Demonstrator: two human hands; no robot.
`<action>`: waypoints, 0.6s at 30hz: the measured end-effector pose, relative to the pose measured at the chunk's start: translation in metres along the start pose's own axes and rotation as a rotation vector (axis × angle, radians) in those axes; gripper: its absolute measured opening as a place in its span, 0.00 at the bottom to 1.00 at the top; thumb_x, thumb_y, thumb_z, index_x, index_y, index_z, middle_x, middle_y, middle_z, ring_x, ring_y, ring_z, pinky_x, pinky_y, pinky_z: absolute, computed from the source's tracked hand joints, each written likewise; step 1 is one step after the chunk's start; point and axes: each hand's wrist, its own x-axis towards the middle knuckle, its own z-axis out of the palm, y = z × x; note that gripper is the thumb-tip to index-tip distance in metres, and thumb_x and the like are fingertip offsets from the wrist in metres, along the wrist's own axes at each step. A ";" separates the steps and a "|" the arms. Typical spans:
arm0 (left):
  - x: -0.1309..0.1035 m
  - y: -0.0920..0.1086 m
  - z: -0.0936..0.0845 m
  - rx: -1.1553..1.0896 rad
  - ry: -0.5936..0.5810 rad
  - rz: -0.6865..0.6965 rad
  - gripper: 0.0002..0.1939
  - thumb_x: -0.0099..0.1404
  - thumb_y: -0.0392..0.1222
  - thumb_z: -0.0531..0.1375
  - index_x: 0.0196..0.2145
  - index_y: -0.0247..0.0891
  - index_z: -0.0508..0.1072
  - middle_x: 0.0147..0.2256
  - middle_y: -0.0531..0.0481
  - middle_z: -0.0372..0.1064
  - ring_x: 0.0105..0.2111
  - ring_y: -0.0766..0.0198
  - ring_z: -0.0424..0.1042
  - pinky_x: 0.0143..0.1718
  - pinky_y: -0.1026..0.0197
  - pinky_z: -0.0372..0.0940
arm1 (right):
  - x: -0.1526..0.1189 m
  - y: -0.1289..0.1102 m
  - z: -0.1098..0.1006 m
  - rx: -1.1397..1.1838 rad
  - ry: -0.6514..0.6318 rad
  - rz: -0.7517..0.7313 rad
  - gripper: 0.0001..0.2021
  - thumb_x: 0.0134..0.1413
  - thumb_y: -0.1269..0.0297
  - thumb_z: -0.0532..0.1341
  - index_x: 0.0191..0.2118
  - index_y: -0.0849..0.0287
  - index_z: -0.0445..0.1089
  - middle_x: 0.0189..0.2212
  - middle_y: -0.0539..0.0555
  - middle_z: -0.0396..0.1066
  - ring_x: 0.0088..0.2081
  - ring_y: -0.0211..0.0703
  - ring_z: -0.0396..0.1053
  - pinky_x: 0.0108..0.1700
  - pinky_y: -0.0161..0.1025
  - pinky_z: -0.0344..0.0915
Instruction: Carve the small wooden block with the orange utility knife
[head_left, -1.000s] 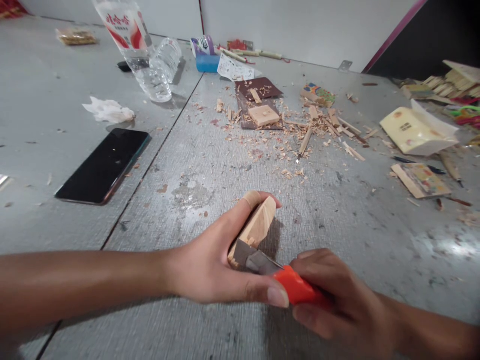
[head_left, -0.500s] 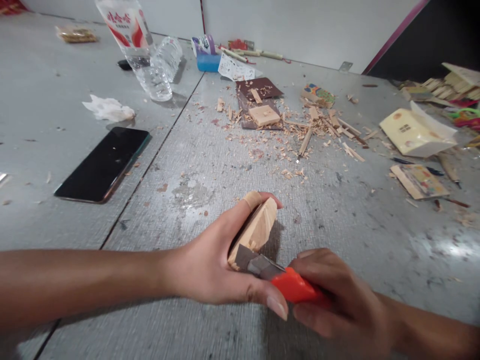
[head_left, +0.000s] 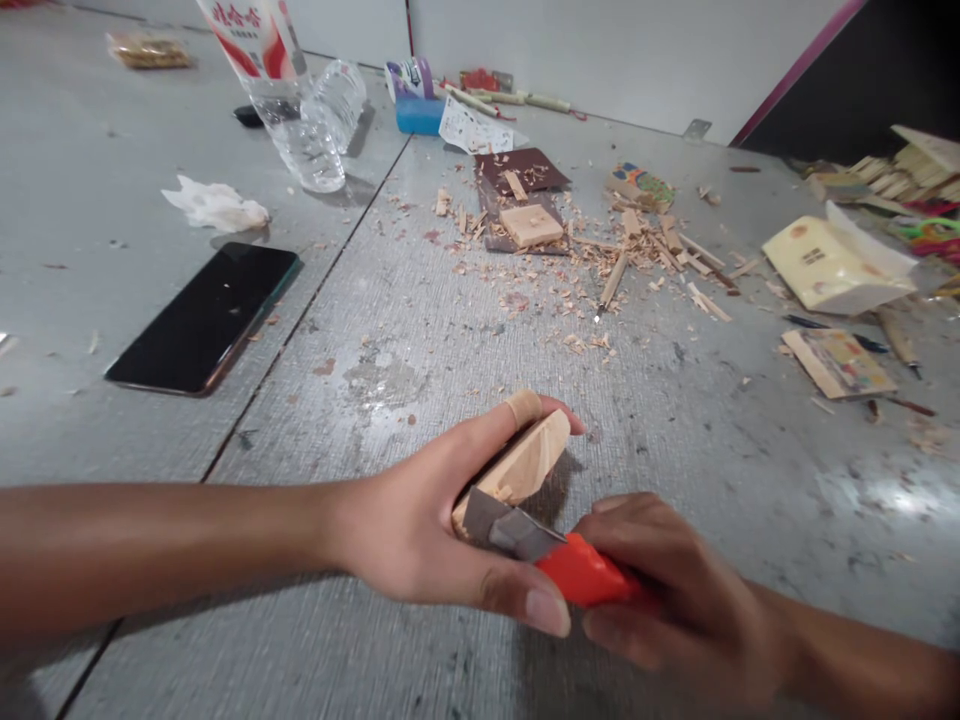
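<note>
My left hand [head_left: 420, 530] holds a pale wood block [head_left: 525, 465] tilted between its thumb and fingers, with a tan bandage round one finger. In my right hand [head_left: 682, 590] is the red handle of a utility knife [head_left: 589, 572]. The knife's grey blade lies against the lower end of the block, where small curls of wood show. My left thumb stretches along below the blade, its tip beside the red handle. Parts of the right fingers are hidden under the handle.
A black phone [head_left: 206, 318] lies at the left, with crumpled tissue [head_left: 215, 204] and a water bottle [head_left: 289, 110] behind it. Wood shavings surround a flat wood piece [head_left: 531, 225] and a carving tool [head_left: 612, 284]. A yellow tissue pack [head_left: 832, 265] is at right.
The block's upper end has shifted slightly right and down in my left hand. The knife blade has moved slightly left and stays against the block.
</note>
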 end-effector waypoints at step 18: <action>0.000 0.011 0.003 0.030 -0.008 -0.087 0.34 0.57 0.34 0.72 0.56 0.41 0.60 0.40 0.50 0.64 0.33 0.65 0.64 0.30 0.64 0.59 | -0.006 0.002 -0.002 0.011 -0.055 0.039 0.12 0.73 0.56 0.58 0.38 0.55 0.68 0.22 0.46 0.63 0.24 0.38 0.60 0.30 0.36 0.59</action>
